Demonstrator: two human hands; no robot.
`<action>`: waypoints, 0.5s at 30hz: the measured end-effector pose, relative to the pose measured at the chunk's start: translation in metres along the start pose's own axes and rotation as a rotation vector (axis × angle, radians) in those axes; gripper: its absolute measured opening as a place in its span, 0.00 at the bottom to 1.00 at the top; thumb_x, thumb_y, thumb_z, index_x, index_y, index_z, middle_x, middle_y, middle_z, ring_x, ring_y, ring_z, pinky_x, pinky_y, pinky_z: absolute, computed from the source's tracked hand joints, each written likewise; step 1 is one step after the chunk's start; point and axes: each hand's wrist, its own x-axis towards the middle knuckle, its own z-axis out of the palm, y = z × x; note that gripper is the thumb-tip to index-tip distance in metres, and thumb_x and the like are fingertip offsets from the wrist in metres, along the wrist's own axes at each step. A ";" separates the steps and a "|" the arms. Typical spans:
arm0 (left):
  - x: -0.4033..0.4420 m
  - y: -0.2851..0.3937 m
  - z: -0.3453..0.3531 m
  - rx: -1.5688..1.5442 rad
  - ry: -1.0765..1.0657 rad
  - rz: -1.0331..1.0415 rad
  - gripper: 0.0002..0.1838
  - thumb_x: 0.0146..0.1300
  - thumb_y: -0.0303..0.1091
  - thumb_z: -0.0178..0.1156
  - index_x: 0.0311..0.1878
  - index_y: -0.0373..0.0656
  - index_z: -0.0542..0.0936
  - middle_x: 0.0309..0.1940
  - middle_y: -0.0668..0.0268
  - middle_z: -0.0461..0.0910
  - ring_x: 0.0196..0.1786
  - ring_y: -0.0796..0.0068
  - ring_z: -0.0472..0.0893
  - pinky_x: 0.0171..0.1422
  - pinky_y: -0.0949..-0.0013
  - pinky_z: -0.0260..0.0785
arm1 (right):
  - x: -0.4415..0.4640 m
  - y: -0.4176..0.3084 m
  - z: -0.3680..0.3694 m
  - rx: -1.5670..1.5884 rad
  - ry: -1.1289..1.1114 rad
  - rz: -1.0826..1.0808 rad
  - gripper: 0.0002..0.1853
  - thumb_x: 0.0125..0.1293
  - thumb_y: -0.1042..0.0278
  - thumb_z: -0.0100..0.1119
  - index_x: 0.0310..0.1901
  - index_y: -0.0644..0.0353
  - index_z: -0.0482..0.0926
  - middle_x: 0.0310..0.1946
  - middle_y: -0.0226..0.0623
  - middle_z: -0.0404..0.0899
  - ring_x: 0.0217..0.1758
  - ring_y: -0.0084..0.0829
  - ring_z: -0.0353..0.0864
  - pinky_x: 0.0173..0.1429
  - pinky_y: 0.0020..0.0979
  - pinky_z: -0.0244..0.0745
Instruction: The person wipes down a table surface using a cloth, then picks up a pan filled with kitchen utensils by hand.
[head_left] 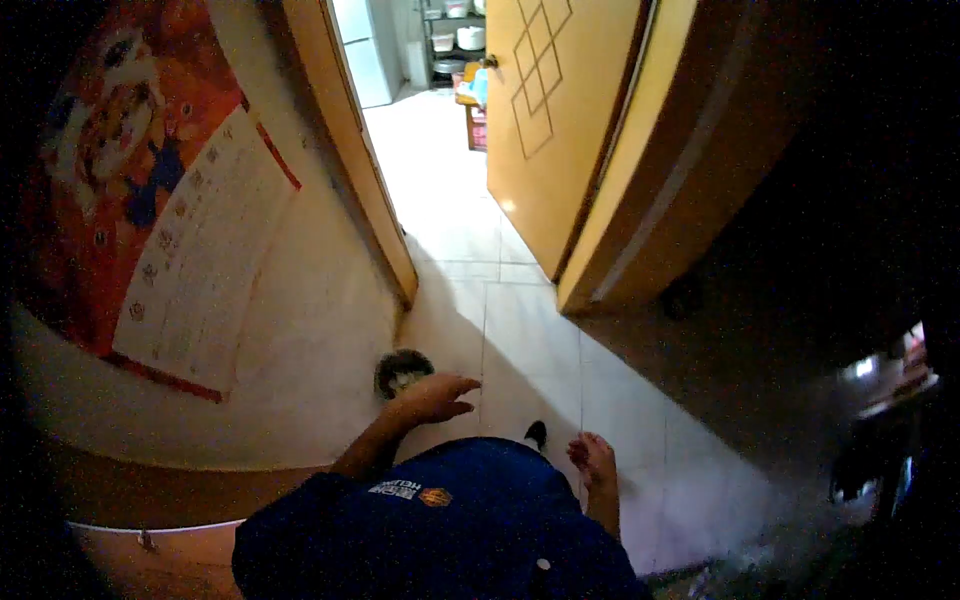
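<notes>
My left hand (440,397) hangs in front of my dark blue shirt (480,520), its thumb and fingers apart with nothing in them. Behind it, by the foot of the wall, is a round dark thing (388,374) with a pale middle, partly hidden by my wrist; I cannot make out its kind. My right hand (594,457) is lower right, over the tiled floor, with loosely bent fingers and nothing visible in it. One dark shoe (537,433) shows between the hands. Neither hand touches the door (560,90).
Ahead, the yellow door stands open to a bright room with a white fridge (372,55), a dark shelf rack (450,48) and a small wooden stand (470,110). A red and white calendar poster (200,260) hangs on the left wall. The right side is very dark.
</notes>
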 end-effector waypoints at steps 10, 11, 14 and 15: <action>0.116 -0.040 -0.106 -0.209 0.319 -0.190 0.26 0.68 0.41 0.63 0.67 0.45 0.74 0.56 0.51 0.81 0.58 0.48 0.80 0.62 0.54 0.73 | 0.188 -0.282 0.229 -0.453 -0.632 -0.182 0.14 0.73 0.63 0.59 0.51 0.65 0.78 0.40 0.38 0.84 0.41 0.30 0.84 0.52 0.33 0.82; 0.126 -0.057 -0.108 -0.215 0.349 -0.209 0.27 0.67 0.42 0.64 0.68 0.46 0.74 0.56 0.51 0.81 0.58 0.47 0.80 0.62 0.53 0.73 | 0.209 -0.286 0.250 -0.466 -0.645 -0.177 0.14 0.73 0.63 0.59 0.51 0.65 0.78 0.40 0.38 0.84 0.41 0.30 0.84 0.52 0.33 0.82; 0.176 -0.105 -0.141 -0.283 0.249 -0.280 0.28 0.66 0.42 0.65 0.69 0.48 0.73 0.58 0.50 0.80 0.59 0.47 0.80 0.64 0.53 0.72 | 0.270 -0.300 0.317 -0.446 -0.761 -0.099 0.16 0.73 0.63 0.60 0.53 0.67 0.78 0.41 0.40 0.85 0.41 0.28 0.86 0.50 0.31 0.83; 0.193 -0.118 -0.154 -0.332 0.219 -0.365 0.29 0.67 0.42 0.64 0.69 0.47 0.72 0.60 0.49 0.79 0.61 0.48 0.79 0.65 0.53 0.71 | 0.296 -0.293 0.331 -0.444 -0.778 -0.060 0.16 0.73 0.63 0.60 0.53 0.66 0.78 0.40 0.39 0.85 0.41 0.28 0.86 0.49 0.30 0.83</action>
